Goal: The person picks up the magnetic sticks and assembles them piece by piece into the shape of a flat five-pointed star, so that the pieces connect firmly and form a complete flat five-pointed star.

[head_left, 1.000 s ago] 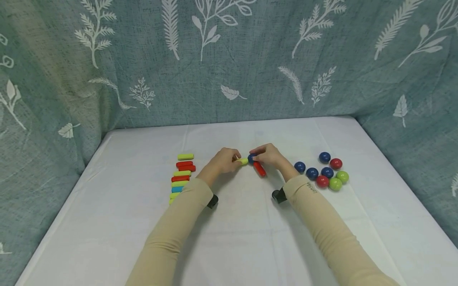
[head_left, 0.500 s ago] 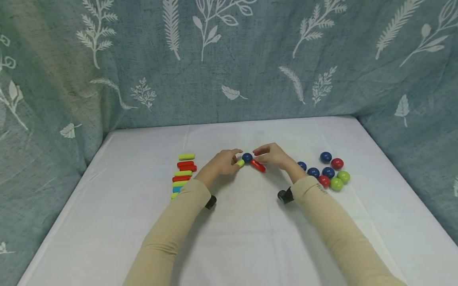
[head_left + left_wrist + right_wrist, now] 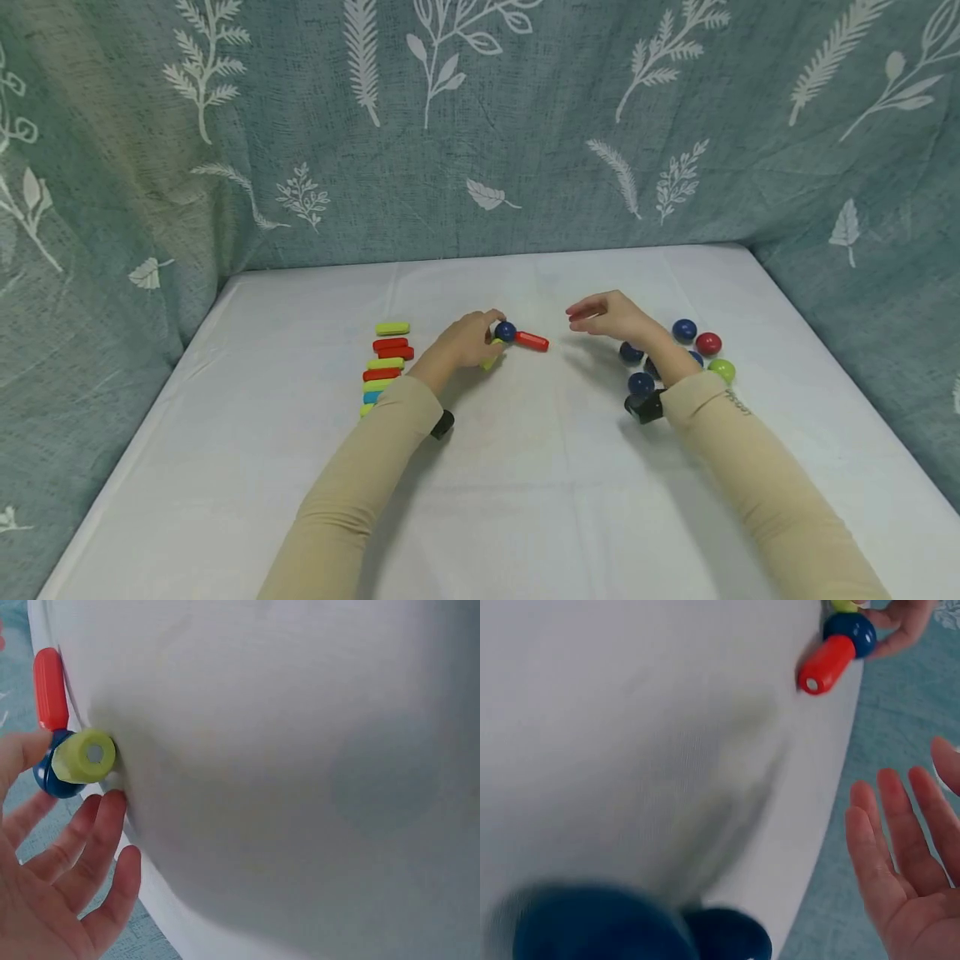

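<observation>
My left hand (image 3: 465,340) pinches a dark blue ball (image 3: 506,332) between thumb and finger, near the middle of the table. Joined to that ball are a red stick (image 3: 532,342) pointing right and a yellow-green stick (image 3: 84,756) angled towards me. A grey disc shows in the green stick's end in the left wrist view; a similar pale disc ends the red stick (image 3: 826,666) in the right wrist view. My right hand (image 3: 617,318) is raised over the table, fingers extended and holding nothing, to the left of several loose balls.
Several blue balls (image 3: 641,383), a red ball (image 3: 708,343) and a green ball (image 3: 722,370) lie at the right, partly hidden by my right arm. A column of green, red and blue sticks (image 3: 384,363) lies at the left. A patterned curtain (image 3: 480,150) hangs behind the table.
My right hand has let go of the blue ball and moved right, towards the loose balls. The ball with its sticks has shifted left and turned in my left hand.
</observation>
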Demonstrator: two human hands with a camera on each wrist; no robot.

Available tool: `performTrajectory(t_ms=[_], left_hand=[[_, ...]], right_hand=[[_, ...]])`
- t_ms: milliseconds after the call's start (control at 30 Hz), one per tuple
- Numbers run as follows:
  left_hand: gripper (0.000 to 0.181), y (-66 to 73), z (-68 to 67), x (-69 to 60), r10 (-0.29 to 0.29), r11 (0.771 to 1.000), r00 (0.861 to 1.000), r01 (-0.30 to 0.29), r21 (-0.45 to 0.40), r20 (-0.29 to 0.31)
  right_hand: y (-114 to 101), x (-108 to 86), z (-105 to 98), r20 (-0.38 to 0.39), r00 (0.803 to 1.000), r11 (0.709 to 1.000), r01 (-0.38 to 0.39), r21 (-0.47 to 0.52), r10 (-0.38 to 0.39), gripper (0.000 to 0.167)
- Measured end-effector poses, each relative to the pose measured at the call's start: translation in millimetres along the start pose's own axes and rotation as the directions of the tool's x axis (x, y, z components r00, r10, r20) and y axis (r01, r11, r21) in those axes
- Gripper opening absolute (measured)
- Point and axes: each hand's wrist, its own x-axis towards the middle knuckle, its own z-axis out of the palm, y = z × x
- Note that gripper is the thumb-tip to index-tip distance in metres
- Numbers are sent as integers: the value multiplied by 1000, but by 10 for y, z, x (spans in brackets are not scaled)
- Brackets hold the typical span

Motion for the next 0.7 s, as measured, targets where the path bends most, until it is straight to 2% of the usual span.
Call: performTrajectory(t_ms=[133, 300, 467, 700], left_hand=[[40, 25, 16, 9, -11, 1000, 998, 11, 12, -59], [36, 56, 37, 21, -14, 1000, 992, 12, -16, -129], [38, 69, 75, 33, -27, 999, 990, 22, -41, -141], [32, 40, 114, 50, -99, 988, 979, 76, -132, -176]], right_hand=[[56, -105, -112, 4, 1000, 999, 18, -30, -18, 37], [158, -232, -231, 8, 1000, 997, 27, -70, -27, 37], [314, -321, -328, 21, 1000, 994, 24, -110, -22, 38], [467, -363, -402, 84, 996, 987, 26, -160, -13, 38]])
